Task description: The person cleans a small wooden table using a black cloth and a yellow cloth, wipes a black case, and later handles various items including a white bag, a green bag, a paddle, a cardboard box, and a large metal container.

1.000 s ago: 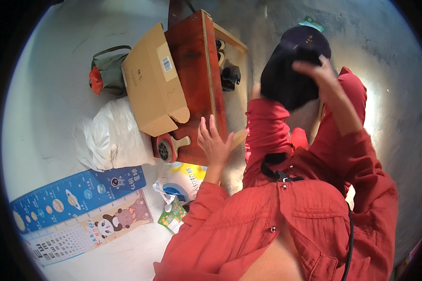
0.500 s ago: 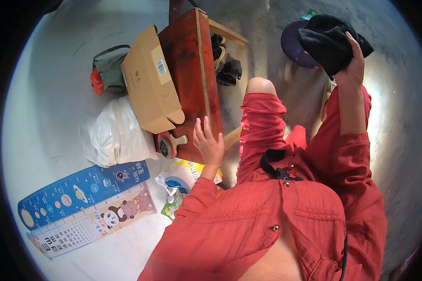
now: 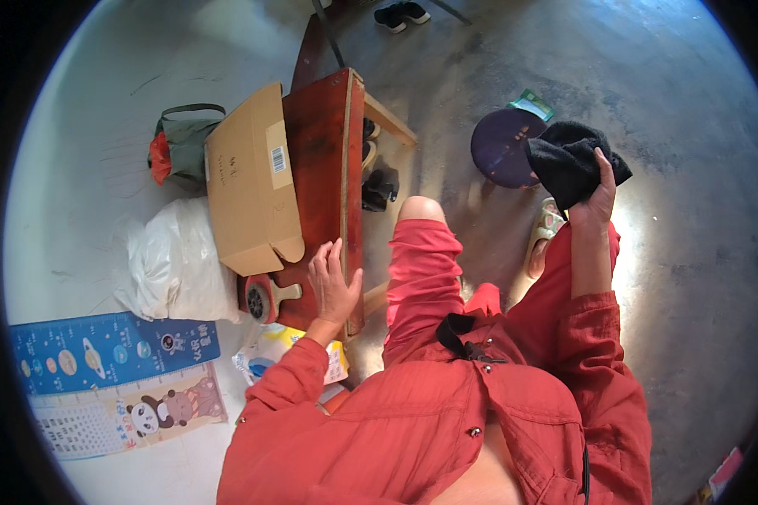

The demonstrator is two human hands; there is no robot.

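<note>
In my right hand (image 3: 596, 198) is a black cloth item (image 3: 574, 160), soft and bunched up, held out at the right above my thigh. Thumb and fingers close around its near right side; whether it is a cap or a plain cloth I cannot tell. Beyond it stands a round, dark purple stool (image 3: 504, 150), its near right edge close to the cloth in view. My left hand (image 3: 333, 284), fingers extended and holding nothing, is at the near edge of a reddish-brown wooden bench (image 3: 320, 143).
On the bench lie an open cardboard box (image 3: 242, 194) and a red paddle-shaped thing (image 3: 261, 299). A white plastic bag (image 3: 181, 261), a dark green bag (image 3: 189, 147) and a blue chart (image 3: 109, 349) are at the left. Shoes (image 3: 381, 187) sit under the bench; a green packet (image 3: 532, 104) lies beyond the stool.
The view has tilted, so the scene sits lower and black shoes show at the far edge. My right hand keeps hold of the black cloth; my left stays by the bench edge.
</note>
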